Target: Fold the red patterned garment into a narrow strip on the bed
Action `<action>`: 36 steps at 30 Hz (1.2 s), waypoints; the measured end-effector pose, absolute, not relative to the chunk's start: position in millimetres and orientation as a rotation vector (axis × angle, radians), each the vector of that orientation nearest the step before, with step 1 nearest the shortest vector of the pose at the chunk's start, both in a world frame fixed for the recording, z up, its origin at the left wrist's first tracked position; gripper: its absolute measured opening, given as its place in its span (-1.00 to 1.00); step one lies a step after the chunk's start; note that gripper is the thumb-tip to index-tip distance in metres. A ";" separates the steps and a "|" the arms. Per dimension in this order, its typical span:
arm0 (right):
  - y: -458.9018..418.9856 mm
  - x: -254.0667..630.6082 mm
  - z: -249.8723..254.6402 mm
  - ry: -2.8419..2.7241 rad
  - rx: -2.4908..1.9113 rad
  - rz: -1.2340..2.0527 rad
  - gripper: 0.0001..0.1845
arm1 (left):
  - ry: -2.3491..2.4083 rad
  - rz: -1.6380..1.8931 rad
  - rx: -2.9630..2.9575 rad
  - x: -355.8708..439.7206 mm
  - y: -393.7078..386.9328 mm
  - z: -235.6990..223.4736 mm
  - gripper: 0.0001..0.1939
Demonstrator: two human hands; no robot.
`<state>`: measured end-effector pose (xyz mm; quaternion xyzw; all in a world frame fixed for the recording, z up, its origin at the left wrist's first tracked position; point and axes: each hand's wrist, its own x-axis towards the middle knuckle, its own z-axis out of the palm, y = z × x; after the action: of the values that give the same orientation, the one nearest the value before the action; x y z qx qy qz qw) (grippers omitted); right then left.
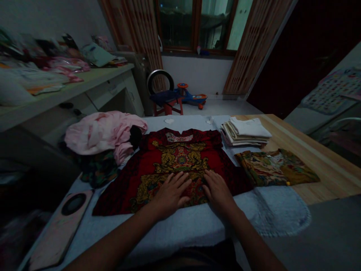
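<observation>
Where the desk [334,171] is not bare wood, a pale blue cloth [194,227] covers its surface. Spread on this cloth, directly in front of the person, is a red garment [149,160], neckline at the far side and lower edge at the near side. Its body is deep red; the side portions are darker, with a blackish pattern. An ornate yellow-gold scroll print fills the centre, with a multicoloured motif in the middle. A pale, patterned inner surface shows at the neck opening. A dark line crosses the print just beyond the hands; whether it is a fold or part of the design cannot be told. The garment lies mostly flat, its lower edge running at a slant.

To its left is a loose heap of pink fabric [98,130]. To its right lies a folded multicoloured garment [299,169], with a stack of folded clothes [245,131] beyond. A phone [60,233] lies at the near left corner.

Left hand [170,194] and right hand [220,190] rest palm down on the lower print, apart from each other. Left fingers [177,178] are slightly spread; right fingers [213,176] lie close together, thumb apart. Neither hand pinches the fabric.
</observation>
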<state>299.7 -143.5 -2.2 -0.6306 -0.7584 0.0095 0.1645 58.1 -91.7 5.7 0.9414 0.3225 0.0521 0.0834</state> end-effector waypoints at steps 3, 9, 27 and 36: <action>-143.5 296.1 -8.3 -2.192 -1.844 0.026 -0.47 | 0.949 0.173 2.809 54.8 -90.9 3.0 -0.35; -144.5 301.7 -6.7 -2.201 -1.941 0.019 -0.43 | 1.023 0.176 2.788 47.9 -89.0 4.5 -0.36; -115.9 297.9 -2.9 -2.153 -1.677 0.058 -0.56 | 1.602 0.205 2.773 -71.8 -75.1 -15.4 -0.34; -110.0 303.1 -15.0 -2.202 -1.724 0.135 -0.48 | 1.661 0.140 2.671 -77.6 -71.7 -9.8 -0.39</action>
<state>303.1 -110.0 -15.0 -0.6068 -0.7750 0.0476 0.1699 -77.6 -71.7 -9.8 0.8484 0.5275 0.0444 -0.0036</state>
